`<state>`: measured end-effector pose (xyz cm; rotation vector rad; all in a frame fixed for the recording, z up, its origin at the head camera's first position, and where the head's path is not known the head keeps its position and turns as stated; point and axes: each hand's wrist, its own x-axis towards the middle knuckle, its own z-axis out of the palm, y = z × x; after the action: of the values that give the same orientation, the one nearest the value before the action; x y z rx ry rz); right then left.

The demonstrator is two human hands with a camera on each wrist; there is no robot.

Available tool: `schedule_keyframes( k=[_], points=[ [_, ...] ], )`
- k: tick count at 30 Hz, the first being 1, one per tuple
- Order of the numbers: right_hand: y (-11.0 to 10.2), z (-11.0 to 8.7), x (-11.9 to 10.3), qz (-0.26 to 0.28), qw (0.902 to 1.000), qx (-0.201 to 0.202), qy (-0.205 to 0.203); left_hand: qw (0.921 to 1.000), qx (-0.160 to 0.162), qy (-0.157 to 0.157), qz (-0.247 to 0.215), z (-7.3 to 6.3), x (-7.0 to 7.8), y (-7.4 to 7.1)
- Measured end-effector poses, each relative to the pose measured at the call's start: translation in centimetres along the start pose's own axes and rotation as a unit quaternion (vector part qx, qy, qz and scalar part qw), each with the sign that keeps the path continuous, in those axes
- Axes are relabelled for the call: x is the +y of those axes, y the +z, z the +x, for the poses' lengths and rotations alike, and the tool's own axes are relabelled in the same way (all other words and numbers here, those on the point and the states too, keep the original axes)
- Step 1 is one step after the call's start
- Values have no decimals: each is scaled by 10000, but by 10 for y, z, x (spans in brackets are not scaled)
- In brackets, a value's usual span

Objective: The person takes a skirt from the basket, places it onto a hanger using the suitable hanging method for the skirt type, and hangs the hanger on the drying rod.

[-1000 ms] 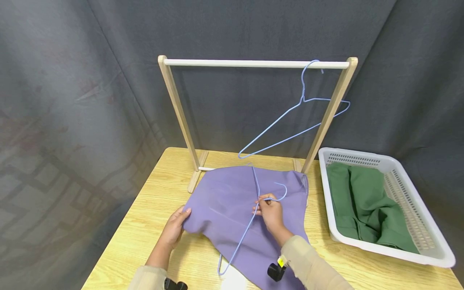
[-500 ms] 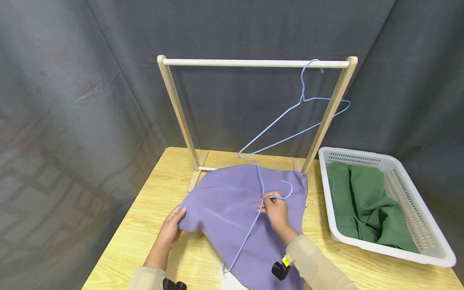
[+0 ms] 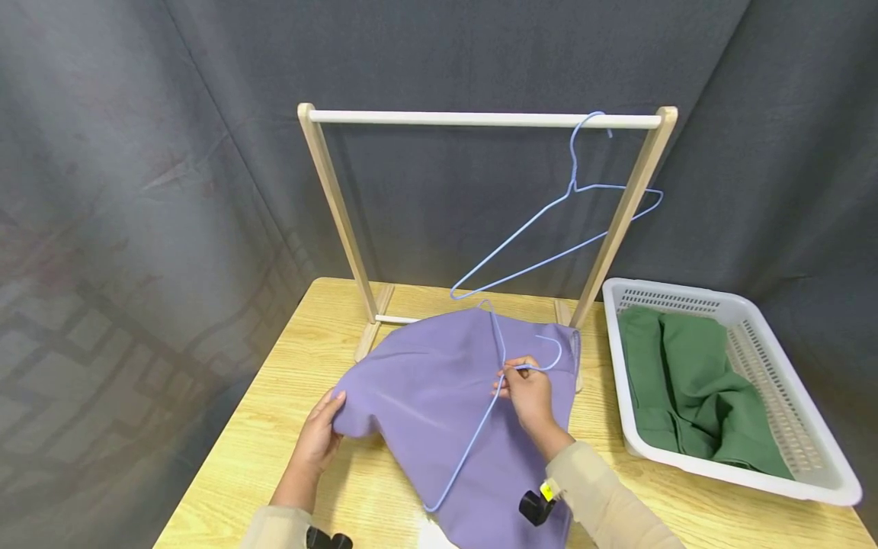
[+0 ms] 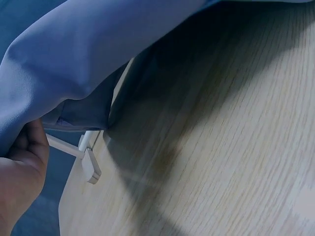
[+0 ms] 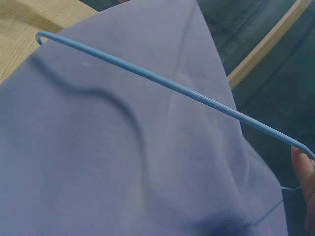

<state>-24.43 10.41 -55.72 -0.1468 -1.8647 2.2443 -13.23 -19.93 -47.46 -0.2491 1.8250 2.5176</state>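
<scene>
A purple cloth (image 3: 418,396) spreads over the front of the table, partly lifted on its left side. My left hand (image 3: 318,435) pinches the cloth's left edge between thumb and fingers; the left wrist view shows the thumb (image 4: 37,140) tucked against the folded fabric (image 4: 98,44). Near the neck of a light blue wire hanger (image 3: 473,442), my right hand (image 3: 528,393) grips it, hook pointing right. One hanger shoulder crosses above the cloth, while its bottom bar is hidden under the fabric. In the right wrist view, the hanger arm (image 5: 167,82) runs diagonally over the cloth.
Behind the cloth stands a wooden rack with a white rail (image 3: 446,119). Another blue hanger (image 3: 521,229) hangs from the rail's right end. A white basket (image 3: 751,309) at the right holds folded green cloth (image 3: 693,381). Grey curtain surrounds the wooden table (image 3: 288,366).
My right hand has shifted right and slightly up with the hanger. My left hand has moved a little left, drawing the cloth's edge with it.
</scene>
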Motion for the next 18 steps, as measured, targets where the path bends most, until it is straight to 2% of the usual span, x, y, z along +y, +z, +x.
schedule_keyframes(
  k=[4, 8, 12, 18],
  points=[
    [-4, 6, 5, 24, 10000, -62, -58, 9999, 94, 8, -74, 0, 0, -1],
    [-7, 10, 8, 33, 9999, -80, -67, 9996, -26, 100, -260, -1, -1, -3],
    [-7, 10, 2, 117, 9998, -81, -104, 9988, -131, 145, -457, -1, -2, -4],
    [-9, 11, -5, 38, 9997, -13, -259, 9986, -54, 85, -511, -1, -3, -6]
  ],
)
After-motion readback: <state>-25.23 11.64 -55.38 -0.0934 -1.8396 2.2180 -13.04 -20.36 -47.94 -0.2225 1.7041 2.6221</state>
